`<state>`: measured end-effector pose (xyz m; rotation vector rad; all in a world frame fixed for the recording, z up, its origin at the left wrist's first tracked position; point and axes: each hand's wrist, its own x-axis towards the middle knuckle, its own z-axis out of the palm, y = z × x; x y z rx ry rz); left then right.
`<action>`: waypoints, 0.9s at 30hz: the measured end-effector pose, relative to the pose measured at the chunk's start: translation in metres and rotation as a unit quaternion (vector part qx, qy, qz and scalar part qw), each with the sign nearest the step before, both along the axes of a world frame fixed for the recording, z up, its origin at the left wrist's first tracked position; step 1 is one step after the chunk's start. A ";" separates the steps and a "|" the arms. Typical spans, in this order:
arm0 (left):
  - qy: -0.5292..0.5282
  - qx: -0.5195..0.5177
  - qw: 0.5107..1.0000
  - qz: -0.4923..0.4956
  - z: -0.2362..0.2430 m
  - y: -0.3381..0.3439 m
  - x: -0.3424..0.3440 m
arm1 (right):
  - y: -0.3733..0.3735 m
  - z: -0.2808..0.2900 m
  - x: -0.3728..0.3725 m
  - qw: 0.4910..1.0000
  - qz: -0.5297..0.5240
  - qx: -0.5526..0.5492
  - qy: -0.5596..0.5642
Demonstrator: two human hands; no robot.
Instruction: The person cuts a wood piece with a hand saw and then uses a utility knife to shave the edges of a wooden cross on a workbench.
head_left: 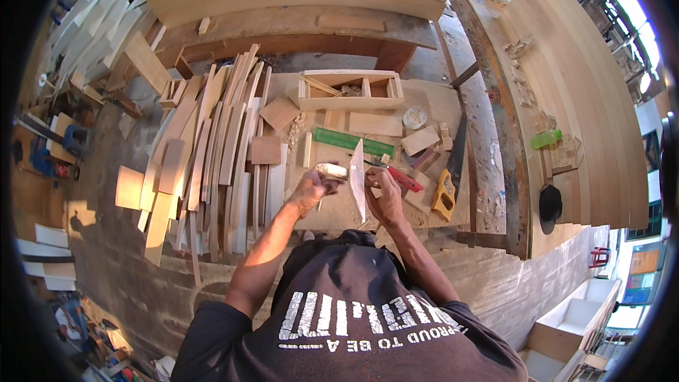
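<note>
My left hand [312, 192] is closed around a small pale block [331, 170], whose exact kind I cannot make out. Close by, a thin wooden board [358, 182] stands on edge between my hands, with the fingers of my right hand [384, 197] gripping its right side. Just beyond the right hand lies a red-handled tool [405, 179]. A long green bar [353, 141] rests behind the board. To the right is a handsaw [444, 197] with a yellow handle and dark blade.
At the worktable's back sits a compartmented wooden box [350, 104]. Many wooden strips [230, 131] are piled on the left. Small offcuts [420, 141] and a round container [414, 117] lie on the right. A side bench [520, 163] holds a green bottle [545, 139] and a dark cap [550, 208].
</note>
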<state>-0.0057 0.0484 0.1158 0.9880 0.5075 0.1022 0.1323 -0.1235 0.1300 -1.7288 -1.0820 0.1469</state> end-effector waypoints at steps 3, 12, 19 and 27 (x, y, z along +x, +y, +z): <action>-0.046 -0.206 0.977 -0.010 -0.019 -0.001 -0.006 | 0.006 -0.020 0.007 0.990 0.003 -0.065 -0.122; 0.167 0.083 0.979 0.081 -0.091 -0.009 -0.004 | 0.025 -0.088 -0.002 0.995 0.083 -0.053 -0.020; 0.227 0.233 0.941 0.097 -0.098 -0.003 -0.040 | 0.010 -0.112 -0.002 0.988 0.015 -0.139 -0.068; 0.183 0.567 0.802 0.036 -0.044 -0.041 -0.038 | 0.014 -0.114 -0.003 0.989 -0.004 -0.149 -0.025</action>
